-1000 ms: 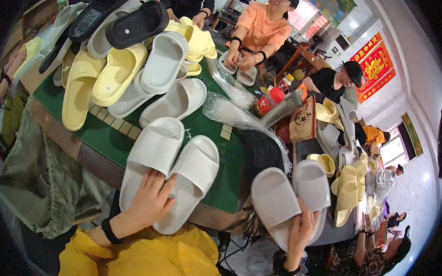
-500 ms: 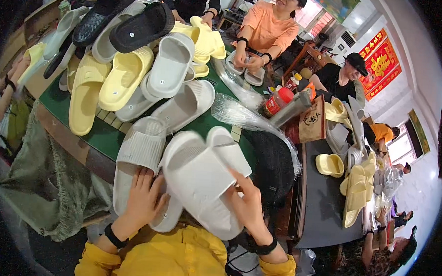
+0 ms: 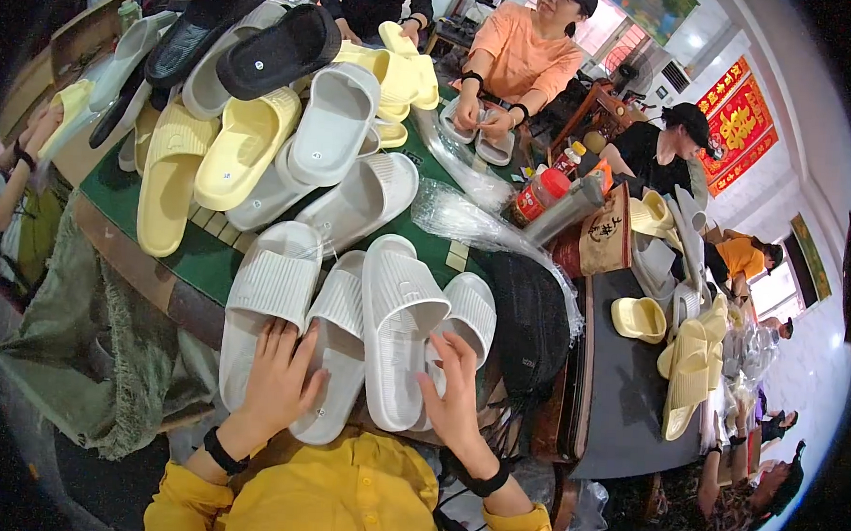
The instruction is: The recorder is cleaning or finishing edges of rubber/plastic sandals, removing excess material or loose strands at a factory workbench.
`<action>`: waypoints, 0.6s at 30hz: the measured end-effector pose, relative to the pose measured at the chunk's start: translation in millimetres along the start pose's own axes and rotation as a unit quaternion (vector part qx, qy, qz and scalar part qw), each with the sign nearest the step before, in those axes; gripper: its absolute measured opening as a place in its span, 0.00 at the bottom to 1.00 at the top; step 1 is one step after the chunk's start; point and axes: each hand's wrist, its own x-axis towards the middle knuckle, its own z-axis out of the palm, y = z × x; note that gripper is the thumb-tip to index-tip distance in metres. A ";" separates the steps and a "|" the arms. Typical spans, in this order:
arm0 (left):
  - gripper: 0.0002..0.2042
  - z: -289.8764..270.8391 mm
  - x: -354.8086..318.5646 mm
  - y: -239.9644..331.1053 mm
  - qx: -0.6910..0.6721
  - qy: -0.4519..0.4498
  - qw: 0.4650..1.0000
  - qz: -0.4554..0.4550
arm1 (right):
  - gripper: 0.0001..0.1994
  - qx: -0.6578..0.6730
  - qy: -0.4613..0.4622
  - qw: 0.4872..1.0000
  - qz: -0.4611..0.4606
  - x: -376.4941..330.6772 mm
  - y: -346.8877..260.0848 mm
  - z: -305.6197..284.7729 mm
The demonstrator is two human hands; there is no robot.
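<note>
Lying side by side, four light-grey ribbed slippers (image 3: 401,288) overlap the near edge of the green-topped table (image 3: 202,263); the loosely spread left hand (image 3: 278,378) touches the left pair; the right hand (image 3: 458,390) touches the others, grip unclear.

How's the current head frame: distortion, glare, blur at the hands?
Head view: fisheye bowing, black corners; head view: window at right very bright, clear plastic glinting; head view: left hand, right hand and grey slippers fairly sharp.
</note>
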 end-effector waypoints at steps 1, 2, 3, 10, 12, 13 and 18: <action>0.35 -0.5 0.2 0.6 -0.005 0.000 1.000 0.001 | 0.29 -0.043 0.000 0.998 -0.038 -1.4 -2.2 0.9; 0.35 -1.1 0.4 1.1 -0.009 0.001 1.000 0.001 | 0.29 -0.085 0.001 0.994 -0.075 -2.7 -3.2 2.3; 0.35 -1.6 0.7 1.5 -0.007 0.001 1.000 0.003 | 0.27 -0.068 -0.011 0.996 -0.058 -4.7 1.6 5.9; 0.34 -8.8 -10.2 -0.2 -0.033 0.014 0.999 -0.037 | 0.21 -0.057 -0.002 0.997 -0.042 -1.2 17.0 12.5; 0.33 -12.5 -17.2 -1.4 -0.036 0.008 0.997 -0.067 | 0.19 -0.069 0.010 0.997 -0.028 -2.6 14.2 10.8; 0.31 -12.6 -20.3 -3.8 -0.039 0.036 0.997 -0.047 | 0.19 -0.075 0.022 0.997 -0.026 -4.3 13.8 11.9; 0.28 -21.8 -40.7 -11.3 -0.018 0.062 0.997 -0.037 | 0.19 -0.036 0.034 0.999 -0.017 -4.6 17.0 12.8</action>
